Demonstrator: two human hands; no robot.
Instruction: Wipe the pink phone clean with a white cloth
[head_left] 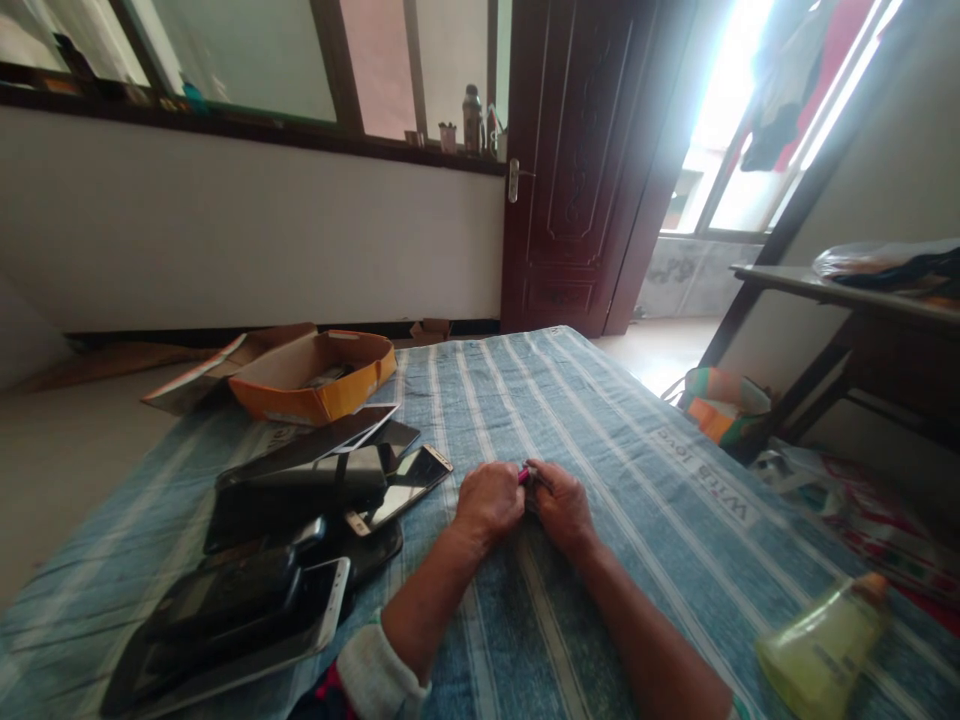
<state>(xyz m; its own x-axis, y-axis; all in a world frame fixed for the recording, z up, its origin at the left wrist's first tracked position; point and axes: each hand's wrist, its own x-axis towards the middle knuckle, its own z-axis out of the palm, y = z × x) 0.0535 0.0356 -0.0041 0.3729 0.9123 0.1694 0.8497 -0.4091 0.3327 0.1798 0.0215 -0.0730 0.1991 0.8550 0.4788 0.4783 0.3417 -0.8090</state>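
My left hand is closed around a small pink stick-like object, whose end shows between the hands. Close against it, my right hand has its fingers pinched at the same spot, with a small greyish bit showing under the thumb. I cannot make out what that bit is. Both hands rest low over the striped blue cloth. Left of them lies a gold-rimmed smartphone, leaning on a pile of dark devices.
An open orange cardboard box stands at the far left of the table. Nearer lie a white-edged phone and a black device. A yellowish clear bottle lies at the near right. Beyond are a dark door and a side shelf.
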